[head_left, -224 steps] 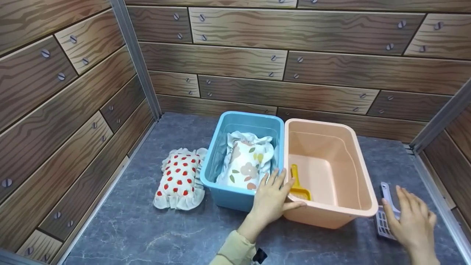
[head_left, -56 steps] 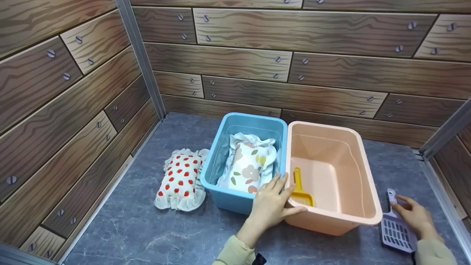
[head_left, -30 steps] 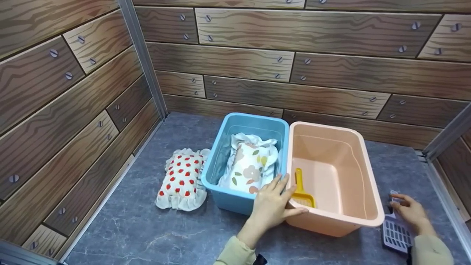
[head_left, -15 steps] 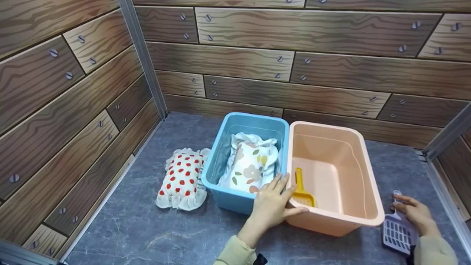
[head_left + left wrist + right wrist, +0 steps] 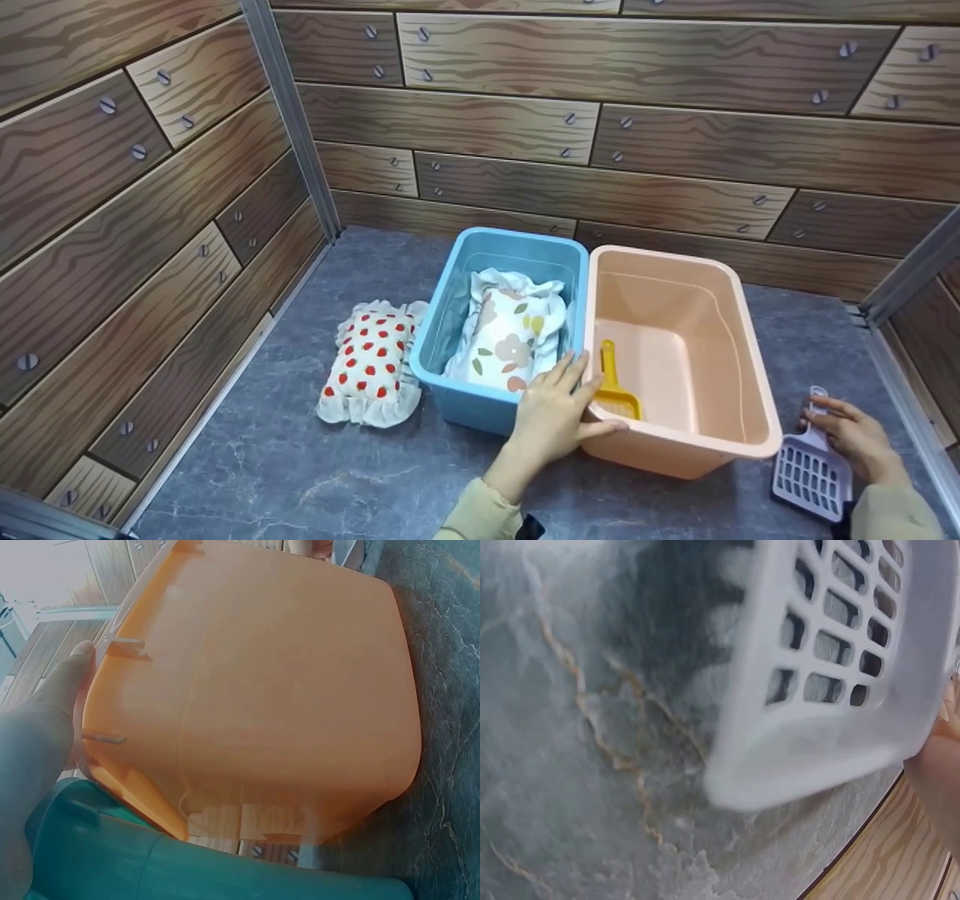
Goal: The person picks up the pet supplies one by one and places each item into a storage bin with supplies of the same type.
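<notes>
My left hand (image 5: 551, 412) lies over the neighbouring front corners of a blue tub (image 5: 472, 394) and a peach tub (image 5: 675, 446), fingers fairly straight, thumb along the peach rim. In the left wrist view the thumb reaches onto the rim of the peach tub (image 5: 285, 675). To the right of the peach tub, my right hand (image 5: 859, 439) pinches the handle of a lavender slotted litter scoop (image 5: 811, 476). The right wrist view shows the slotted scoop head (image 5: 802, 742) close over the marbled surface. A yellow litter scoop (image 5: 616, 390) lies inside the peach tub at its front left.
Small floral pillows with frills (image 5: 510, 345) lie in the blue tub. Left of it rests a strawberry-print frilled pillow (image 5: 371, 364) on the dark marbled tabletop (image 5: 322, 480). Wood-patterned walls (image 5: 495, 120) close in the back and both sides.
My right hand has gone from spread above the lavender scoop to pinching its handle, and the scoop has since shifted and turned slightly. The left hand stays on the tub rims.
</notes>
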`<control>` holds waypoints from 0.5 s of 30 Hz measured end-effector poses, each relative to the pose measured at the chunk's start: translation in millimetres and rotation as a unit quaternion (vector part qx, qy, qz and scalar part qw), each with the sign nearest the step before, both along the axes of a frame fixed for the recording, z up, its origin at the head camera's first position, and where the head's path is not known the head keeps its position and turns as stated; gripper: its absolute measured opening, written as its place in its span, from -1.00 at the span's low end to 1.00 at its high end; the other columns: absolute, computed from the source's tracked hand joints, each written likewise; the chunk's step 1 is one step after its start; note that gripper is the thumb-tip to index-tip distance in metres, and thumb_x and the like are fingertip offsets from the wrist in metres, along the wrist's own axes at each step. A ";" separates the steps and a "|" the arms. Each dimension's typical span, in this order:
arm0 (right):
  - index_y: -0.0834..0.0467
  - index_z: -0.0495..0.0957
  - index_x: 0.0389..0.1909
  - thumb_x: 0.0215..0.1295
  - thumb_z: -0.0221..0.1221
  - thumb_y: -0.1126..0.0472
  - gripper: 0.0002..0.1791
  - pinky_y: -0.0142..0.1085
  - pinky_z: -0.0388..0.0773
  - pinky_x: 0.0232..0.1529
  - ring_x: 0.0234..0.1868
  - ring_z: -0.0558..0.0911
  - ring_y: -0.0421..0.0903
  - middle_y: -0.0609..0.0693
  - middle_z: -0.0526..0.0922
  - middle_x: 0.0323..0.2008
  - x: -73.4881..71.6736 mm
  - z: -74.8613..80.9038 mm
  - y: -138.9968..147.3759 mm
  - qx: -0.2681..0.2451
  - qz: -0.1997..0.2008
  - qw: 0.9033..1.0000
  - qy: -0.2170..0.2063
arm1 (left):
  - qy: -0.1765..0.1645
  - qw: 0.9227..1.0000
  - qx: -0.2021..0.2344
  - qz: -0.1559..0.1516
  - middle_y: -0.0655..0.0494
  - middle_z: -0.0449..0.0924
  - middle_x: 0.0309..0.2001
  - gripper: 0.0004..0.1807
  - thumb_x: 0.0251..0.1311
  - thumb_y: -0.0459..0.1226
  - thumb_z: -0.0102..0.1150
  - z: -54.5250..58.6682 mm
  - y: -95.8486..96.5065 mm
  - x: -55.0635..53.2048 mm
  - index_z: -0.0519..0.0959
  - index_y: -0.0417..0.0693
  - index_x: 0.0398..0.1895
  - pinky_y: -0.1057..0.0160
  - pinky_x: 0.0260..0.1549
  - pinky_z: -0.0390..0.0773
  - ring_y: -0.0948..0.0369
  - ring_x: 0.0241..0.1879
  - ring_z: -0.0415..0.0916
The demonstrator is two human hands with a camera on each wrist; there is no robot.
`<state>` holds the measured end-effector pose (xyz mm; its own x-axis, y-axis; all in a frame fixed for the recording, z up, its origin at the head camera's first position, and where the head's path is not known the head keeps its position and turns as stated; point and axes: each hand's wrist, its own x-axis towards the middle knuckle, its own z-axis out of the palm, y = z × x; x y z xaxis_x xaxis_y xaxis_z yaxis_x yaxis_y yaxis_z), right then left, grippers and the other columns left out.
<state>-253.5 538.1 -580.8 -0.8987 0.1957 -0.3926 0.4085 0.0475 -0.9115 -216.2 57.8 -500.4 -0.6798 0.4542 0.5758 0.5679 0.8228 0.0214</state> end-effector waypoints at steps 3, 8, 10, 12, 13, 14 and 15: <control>-0.37 0.55 -0.45 0.24 0.32 0.24 -0.64 -0.45 0.54 -0.36 -0.40 0.65 -0.36 -0.28 0.69 -0.46 2.2 -1.1 0.7 -0.030 -0.003 0.999 0.013 | 0.004 1.000 0.003 0.001 0.07 0.49 0.28 -0.24 0.09 0.45 -0.03 -0.7 0.0 0.3 0.61 0.21 0.15 0.16 -0.01 0.57 0.11 0.27 0.43; -0.37 0.53 -0.45 0.21 0.35 0.21 -0.66 -0.46 0.54 -0.35 -0.40 0.64 -0.38 -0.32 0.68 -0.45 3.3 0.5 1.1 -0.034 -0.026 0.999 0.004 | -0.002 1.000 0.003 -0.001 0.07 0.48 0.28 -0.25 0.11 0.44 -0.04 -1.2 0.2 0.3 0.61 0.21 0.16 0.16 0.00 0.56 0.10 0.27 0.43; -0.38 0.53 -0.45 0.25 0.31 0.24 -0.64 -0.47 0.54 -0.35 -0.40 0.63 -0.39 -0.36 0.66 -0.46 3.3 2.4 1.4 -0.036 -0.035 0.999 -0.001 | -0.004 1.000 0.003 -0.001 0.06 0.48 0.29 -0.25 0.11 0.44 -0.04 -0.9 0.3 0.4 0.60 0.21 0.16 0.15 0.00 0.56 0.10 0.27 0.43; -0.38 0.54 -0.45 0.27 0.30 0.24 -0.64 -0.49 0.52 -0.35 -0.39 0.63 -0.41 -0.40 0.65 -0.47 3.7 4.4 1.8 -0.043 -0.037 0.998 -0.002 | -0.003 1.000 0.003 -0.001 0.06 0.47 0.29 -0.25 0.11 0.45 -0.04 -0.6 0.4 -0.1 0.60 0.21 0.16 0.15 0.00 0.56 0.10 0.27 0.43; -0.39 0.55 -0.45 0.26 0.30 0.24 -0.64 -0.50 0.52 -0.35 -0.39 0.63 -0.42 -0.41 0.65 -0.46 4.0 5.2 2.3 -0.050 -0.039 0.998 0.001 | 0.000 1.000 0.003 -0.001 0.06 0.48 0.29 -0.25 0.11 0.45 -0.04 -0.4 0.5 -0.3 0.61 0.21 0.15 0.15 -0.01 0.57 0.09 0.27 0.44; -0.39 0.56 -0.45 0.25 0.31 0.23 -0.65 -0.51 0.51 -0.35 -0.38 0.63 -0.42 -0.42 0.65 -0.45 4.4 6.0 2.6 -0.060 -0.040 0.997 0.004 | 0.001 1.000 0.003 -0.001 0.06 0.48 0.29 -0.25 0.11 0.45 -0.05 -0.4 0.5 -0.6 0.61 0.21 0.15 0.15 -0.01 0.57 0.09 0.26 0.44; -0.39 0.58 -0.45 0.25 0.31 0.23 -0.65 -0.52 0.50 -0.34 -0.38 0.64 -0.43 -0.42 0.66 -0.44 4.8 6.7 3.0 -0.071 -0.041 0.997 0.010 | 0.002 1.000 0.002 -0.001 0.06 0.48 0.29 -0.25 0.10 0.45 -0.04 -0.4 0.5 -0.8 0.61 0.20 0.15 0.15 -0.01 0.57 0.09 0.26 0.44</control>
<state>-248.7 541.1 -574.2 -0.8903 0.2124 -0.4028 0.3866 -0.1151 -0.9151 -217.0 58.3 -500.8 -0.6764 0.4530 0.5808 0.5698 0.8214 0.0230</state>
